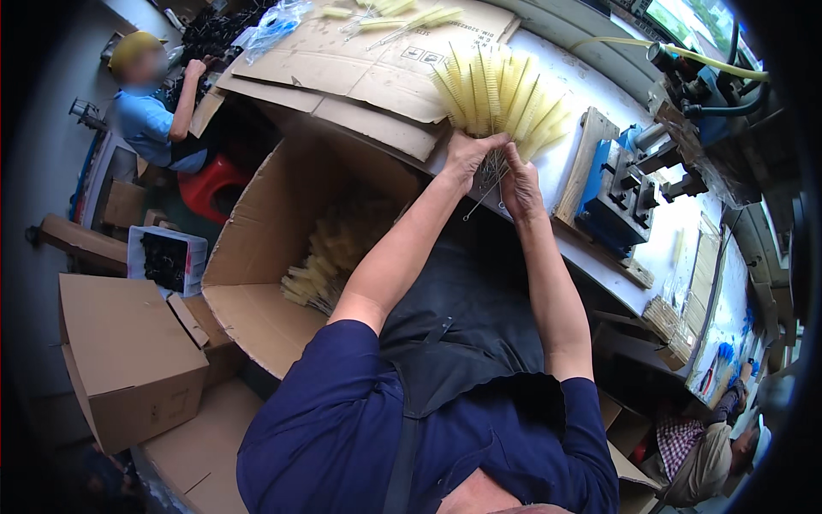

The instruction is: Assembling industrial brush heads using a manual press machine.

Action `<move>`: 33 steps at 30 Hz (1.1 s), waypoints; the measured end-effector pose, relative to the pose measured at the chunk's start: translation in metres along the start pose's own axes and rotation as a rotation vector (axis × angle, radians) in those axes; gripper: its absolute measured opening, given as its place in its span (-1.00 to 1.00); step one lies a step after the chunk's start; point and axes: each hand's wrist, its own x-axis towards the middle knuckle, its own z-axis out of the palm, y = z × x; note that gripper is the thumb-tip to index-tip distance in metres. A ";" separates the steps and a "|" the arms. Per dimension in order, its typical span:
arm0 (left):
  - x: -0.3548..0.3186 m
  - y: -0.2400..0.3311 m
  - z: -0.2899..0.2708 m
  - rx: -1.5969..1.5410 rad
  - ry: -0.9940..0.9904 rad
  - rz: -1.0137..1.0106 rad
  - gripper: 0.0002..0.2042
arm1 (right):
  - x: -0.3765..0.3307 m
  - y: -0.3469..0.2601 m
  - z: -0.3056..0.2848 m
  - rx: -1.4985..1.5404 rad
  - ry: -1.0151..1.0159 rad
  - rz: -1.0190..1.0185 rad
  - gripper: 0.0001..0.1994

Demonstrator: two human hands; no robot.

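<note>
One bundle of yellow brushes (pixel 492 92), held above the edge of a white worktable (pixel 599 90); left hand (pixel 467 159) and right hand (pixel 521 187) gripping its wire stems. Adjacent: flattened cardboard (pixel 338 68), black print and symbols, loose brushes (pixel 390 21) on top; open carton (pixel 244 236) holding more brushes; blue metal fixture (pixel 606 193), just rightward.

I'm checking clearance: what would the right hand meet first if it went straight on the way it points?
Likely the yellow brush heads fanned out just ahead of the right hand; depth is hard to judge from this one view.
</note>
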 end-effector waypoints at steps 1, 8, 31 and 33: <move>0.002 -0.001 0.007 -0.061 0.004 -0.003 -0.55 | 0.000 0.001 0.000 -0.148 -0.019 -0.085 -0.50; -0.005 0.020 0.007 -0.220 -0.057 0.118 -0.57 | -0.007 -0.024 0.049 -0.626 0.002 -0.286 -0.48; 0.035 -0.072 -0.033 -0.042 -0.561 0.115 -0.67 | 0.051 -0.009 0.015 -0.969 -0.037 -1.320 -0.47; 0.034 -0.078 -0.027 -0.054 -0.585 0.060 -0.68 | 0.059 0.011 -0.013 -1.082 0.060 -1.284 -0.48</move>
